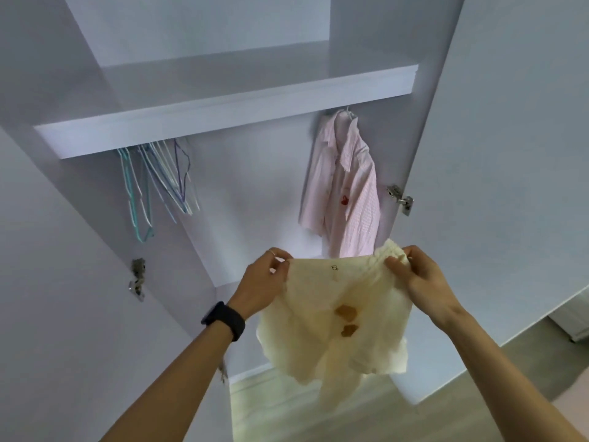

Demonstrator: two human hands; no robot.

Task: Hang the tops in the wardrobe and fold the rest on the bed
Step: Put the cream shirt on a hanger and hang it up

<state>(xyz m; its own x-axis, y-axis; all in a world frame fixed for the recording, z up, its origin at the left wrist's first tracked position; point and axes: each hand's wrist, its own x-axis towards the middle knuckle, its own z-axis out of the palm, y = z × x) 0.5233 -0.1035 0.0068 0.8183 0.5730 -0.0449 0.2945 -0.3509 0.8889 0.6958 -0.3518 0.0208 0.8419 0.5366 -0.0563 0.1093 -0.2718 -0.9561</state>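
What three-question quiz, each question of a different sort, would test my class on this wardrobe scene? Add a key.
1. True or false: the pink striped shirt hangs on the right side of the wardrobe.
2. What do the left hand and right hand hold up between them? A a towel; B the cream garment; C a sock.
3. Fill in: the empty hangers hang below the ____.
Key: 1 true; 2 B; 3 shelf.

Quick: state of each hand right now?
Left hand: pinches the cream garment at its top edge.
Right hand: grips the same garment's other top corner.
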